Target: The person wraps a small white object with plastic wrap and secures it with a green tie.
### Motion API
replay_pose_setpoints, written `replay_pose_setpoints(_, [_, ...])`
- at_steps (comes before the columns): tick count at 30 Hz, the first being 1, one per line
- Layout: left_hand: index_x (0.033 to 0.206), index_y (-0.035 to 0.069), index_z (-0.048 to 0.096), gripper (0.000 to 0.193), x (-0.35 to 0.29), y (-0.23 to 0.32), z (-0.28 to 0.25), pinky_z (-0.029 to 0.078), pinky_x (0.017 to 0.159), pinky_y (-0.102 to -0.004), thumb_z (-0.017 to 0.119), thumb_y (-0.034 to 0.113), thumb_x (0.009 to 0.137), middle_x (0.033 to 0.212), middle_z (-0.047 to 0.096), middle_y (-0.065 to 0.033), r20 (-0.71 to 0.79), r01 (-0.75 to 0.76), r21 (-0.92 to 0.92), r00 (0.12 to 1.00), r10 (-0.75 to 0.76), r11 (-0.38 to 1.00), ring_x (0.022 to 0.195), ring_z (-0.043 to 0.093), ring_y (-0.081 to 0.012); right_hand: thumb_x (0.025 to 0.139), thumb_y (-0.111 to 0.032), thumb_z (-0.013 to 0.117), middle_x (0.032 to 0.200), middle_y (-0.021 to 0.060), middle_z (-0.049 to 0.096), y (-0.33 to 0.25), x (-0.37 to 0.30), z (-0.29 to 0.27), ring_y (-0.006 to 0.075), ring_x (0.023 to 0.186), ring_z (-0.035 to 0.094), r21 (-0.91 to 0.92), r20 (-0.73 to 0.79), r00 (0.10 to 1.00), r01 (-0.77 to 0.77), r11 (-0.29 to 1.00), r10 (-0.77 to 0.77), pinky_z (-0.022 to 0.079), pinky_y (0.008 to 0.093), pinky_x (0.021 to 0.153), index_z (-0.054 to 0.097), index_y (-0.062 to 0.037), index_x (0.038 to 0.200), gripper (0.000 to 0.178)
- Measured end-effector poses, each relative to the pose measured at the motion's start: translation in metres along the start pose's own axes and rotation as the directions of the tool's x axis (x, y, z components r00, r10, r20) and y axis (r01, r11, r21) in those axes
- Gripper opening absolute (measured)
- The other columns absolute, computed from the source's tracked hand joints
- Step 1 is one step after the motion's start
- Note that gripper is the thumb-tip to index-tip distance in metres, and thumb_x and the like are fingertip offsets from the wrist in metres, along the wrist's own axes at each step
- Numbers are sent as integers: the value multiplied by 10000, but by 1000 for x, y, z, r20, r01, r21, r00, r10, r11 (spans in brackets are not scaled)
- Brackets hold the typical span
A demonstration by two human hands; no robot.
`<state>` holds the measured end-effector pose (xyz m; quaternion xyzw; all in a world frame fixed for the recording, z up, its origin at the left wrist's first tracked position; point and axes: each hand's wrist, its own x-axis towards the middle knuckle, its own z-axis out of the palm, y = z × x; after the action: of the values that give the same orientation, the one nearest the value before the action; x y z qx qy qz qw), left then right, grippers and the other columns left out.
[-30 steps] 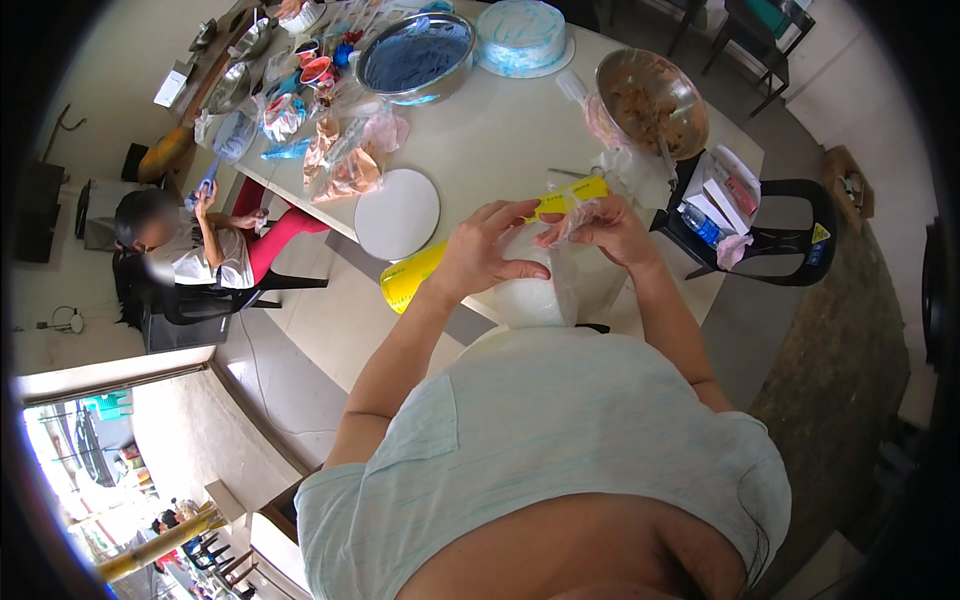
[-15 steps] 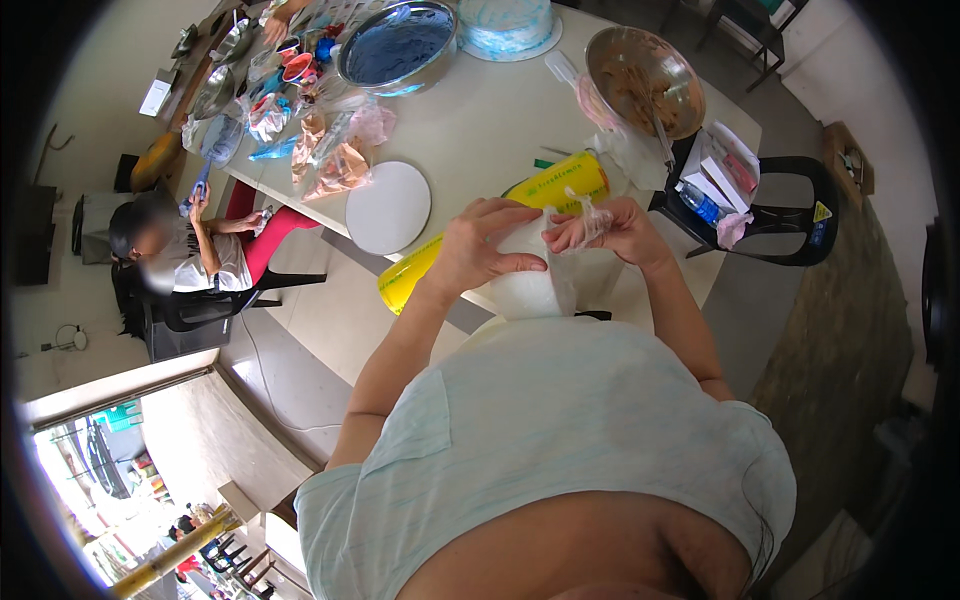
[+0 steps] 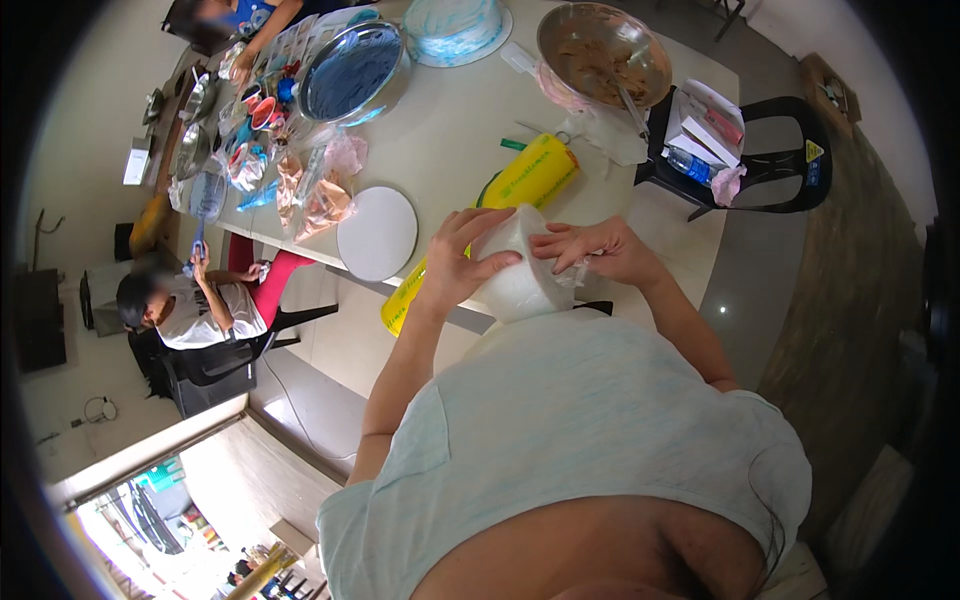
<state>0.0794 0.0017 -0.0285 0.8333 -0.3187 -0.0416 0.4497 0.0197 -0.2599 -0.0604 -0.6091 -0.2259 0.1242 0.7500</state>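
Observation:
A whitish, translucent roll of thin plastic (image 3: 518, 282) is held close to my body at the table's near edge. My left hand (image 3: 462, 258) grips its left side, with the thumb across the top and the fingers around the far side. Stretched fingers of my right hand (image 3: 602, 252) lie against the roll's right end; the thumb is mostly hidden. A crumpled bit of clear film (image 3: 577, 275) hangs below those fingers. Behind the roll, a long yellow roll of wrap (image 3: 532, 172) lies slantwise, its other end showing left of my left forearm.
A round white cake board (image 3: 377, 234) sits on the left. Farther off are a bowl of dark blue icing (image 3: 352, 75), a blue-and-white cake (image 3: 455, 30), a bowl with a whisk (image 3: 600, 60) and piping bags (image 3: 325, 208). A black chair (image 3: 780, 150) holds a box. Two people are at left.
My right fingers have gone from pinching the crumpled film to stretching over the roll's end. The roll has tilted and shows more of its end. The view has shifted slightly.

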Motion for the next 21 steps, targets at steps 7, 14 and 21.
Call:
replay_pose_setpoints(7, [1393,-37,489,444,-9,-28,-3,441,1054,-354,510,27,954,1222,650,-154,171,316,-705,944,-281,635,1203,581,-260,771,115,532,1198,155,712,14,-8,13,273,1301,577,7,-61,997,42,999,-41,276,452,1209,769,-10,934,314])
replay_pose_setpoints(14, [1442,39,446,604,-38,-66,-10,363,1138,-432,665,100,883,1451,460,-179,79,277,-579,955,-285,767,1367,451,-310,780,140,516,1238,167,692,12,-13,22,271,1350,528,72,-124,992,-20,997,29,360,380,1157,755,17,925,306])
replay_pose_setpoints(21, [1496,178,376,785,-65,-77,-8,180,1171,-582,751,214,808,1523,334,-196,52,265,285,955,-291,921,1455,281,-390,774,173,550,1178,180,713,14,-18,39,310,1324,550,38,-106,992,-65,997,68,422,393,1110,774,-24,949,346])
